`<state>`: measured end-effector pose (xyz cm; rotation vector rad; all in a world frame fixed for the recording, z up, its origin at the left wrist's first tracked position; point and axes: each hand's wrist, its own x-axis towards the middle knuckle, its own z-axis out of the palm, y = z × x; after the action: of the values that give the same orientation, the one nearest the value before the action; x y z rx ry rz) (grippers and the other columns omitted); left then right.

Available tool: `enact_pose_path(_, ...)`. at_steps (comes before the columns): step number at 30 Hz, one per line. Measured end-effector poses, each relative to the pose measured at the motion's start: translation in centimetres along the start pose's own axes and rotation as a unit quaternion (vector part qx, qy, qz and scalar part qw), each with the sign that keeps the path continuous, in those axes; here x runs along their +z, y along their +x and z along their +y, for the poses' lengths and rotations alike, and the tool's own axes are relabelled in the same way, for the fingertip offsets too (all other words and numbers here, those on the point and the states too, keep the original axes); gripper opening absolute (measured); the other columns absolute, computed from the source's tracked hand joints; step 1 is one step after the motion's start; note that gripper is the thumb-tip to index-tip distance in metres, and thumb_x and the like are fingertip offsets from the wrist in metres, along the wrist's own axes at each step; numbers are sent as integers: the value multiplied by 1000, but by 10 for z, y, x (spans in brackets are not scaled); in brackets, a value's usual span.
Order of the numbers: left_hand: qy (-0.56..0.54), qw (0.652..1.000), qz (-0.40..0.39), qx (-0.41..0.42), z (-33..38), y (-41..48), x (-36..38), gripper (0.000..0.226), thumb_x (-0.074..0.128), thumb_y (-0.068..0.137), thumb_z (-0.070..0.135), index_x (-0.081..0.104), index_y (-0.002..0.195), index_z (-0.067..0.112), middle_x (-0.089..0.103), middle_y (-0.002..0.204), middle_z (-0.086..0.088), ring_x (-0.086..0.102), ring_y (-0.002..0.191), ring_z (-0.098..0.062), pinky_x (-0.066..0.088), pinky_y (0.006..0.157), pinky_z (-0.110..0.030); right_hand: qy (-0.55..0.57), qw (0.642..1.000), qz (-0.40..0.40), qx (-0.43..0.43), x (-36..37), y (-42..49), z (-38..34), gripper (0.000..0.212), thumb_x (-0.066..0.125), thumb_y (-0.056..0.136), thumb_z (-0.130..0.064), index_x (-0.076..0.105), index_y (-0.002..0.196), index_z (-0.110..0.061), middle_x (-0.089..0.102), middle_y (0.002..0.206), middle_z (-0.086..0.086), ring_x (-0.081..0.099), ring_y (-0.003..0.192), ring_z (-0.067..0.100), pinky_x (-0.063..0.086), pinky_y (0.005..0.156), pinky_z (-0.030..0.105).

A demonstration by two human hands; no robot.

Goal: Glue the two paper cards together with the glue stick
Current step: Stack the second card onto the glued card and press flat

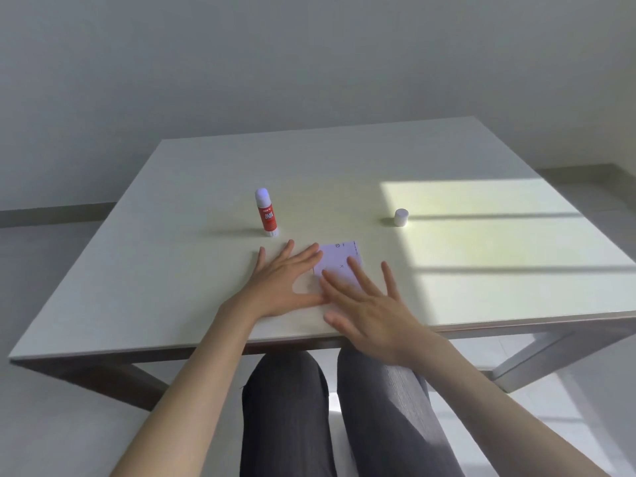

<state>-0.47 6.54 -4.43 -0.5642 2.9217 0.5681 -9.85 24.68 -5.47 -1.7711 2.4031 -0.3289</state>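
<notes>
Both hands are flat on the table (172, 270) now, fingers spread wide, gripping nothing: the left hand (282, 280) pins the card's left edge, the right hand (371, 311) lies across its near half. Only one pale card (339, 261) face shows (a second underneath can't be made out). The glue stick (266, 212) stands upright just beyond the left fingertips, uncapped, its white cap (401, 217) well off to the right in the sun patch. The danger, I'd say: uneven pressing could skew the cards, and that open stick may dry out.
</notes>
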Motion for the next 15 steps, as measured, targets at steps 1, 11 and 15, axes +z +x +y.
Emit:
enact_pose_path(1,-2,1000,-2,1,-1,0,0,84,49,78,68,12,149,39,2,157,26,-10,147,-11,-13,115,-53,-10,1000,-17,-7,0,2,2,76,-7,81,-67,4,150,-37,3,158,-22,-22,143,9,-27,108,46)
enact_pose_path(11,-4,1000,-11,-3,-2,1,2,88,48,79,67,5,150,37,-3,157,27,-15,146,-10,-13,114,-57,-59,998,-28,24,-5,30,10,72,1,87,-65,-1,151,-33,-2,160,-19,-19,146,16,-23,110,54)
enact_pose_path(15,-5,1000,-15,-1,-2,1,2,89,48,79,68,4,150,37,-4,157,26,-16,146,-10,-15,114,-56,-51,998,-43,0,-4,27,16,69,-3,85,-66,-5,149,-40,-5,157,-25,-21,145,14,-25,109,53)
